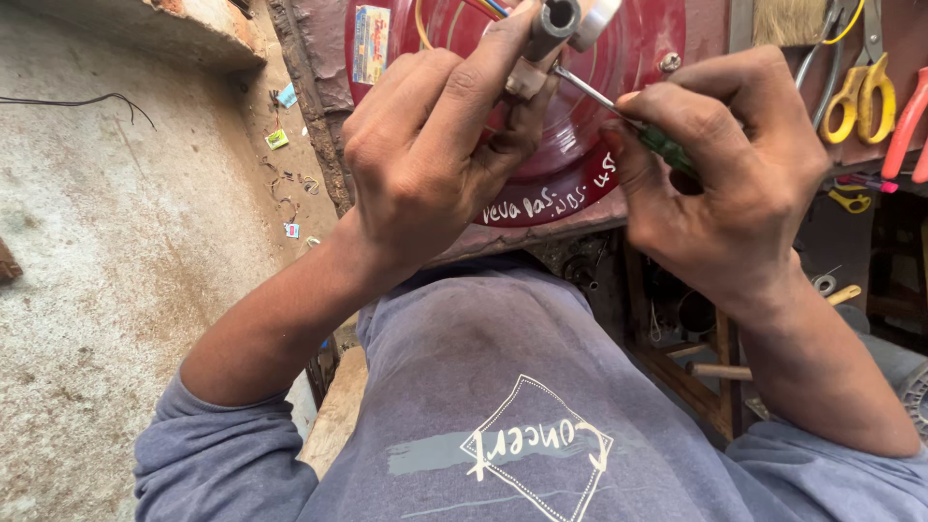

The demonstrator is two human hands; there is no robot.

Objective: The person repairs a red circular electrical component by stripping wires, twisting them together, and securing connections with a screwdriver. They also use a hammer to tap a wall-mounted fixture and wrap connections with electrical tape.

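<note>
the grey shirt [503, 406] of the person fills the bottom of the view, sleeves pushed up the forearms. above it, the left hand [435, 155] is closed around a small grey metal fitting [556, 24], holding it over a dark red round disc [580, 145] on the tabletop [319, 116]. the right hand [725, 174] grips a green-handled screwdriver [662, 143], its thin shaft angled up-left with the tip at the fitting. yellow-handled scissors [860, 92] and red-handled pliers [909, 121] lie near the right hand, at the right edge.
</note>
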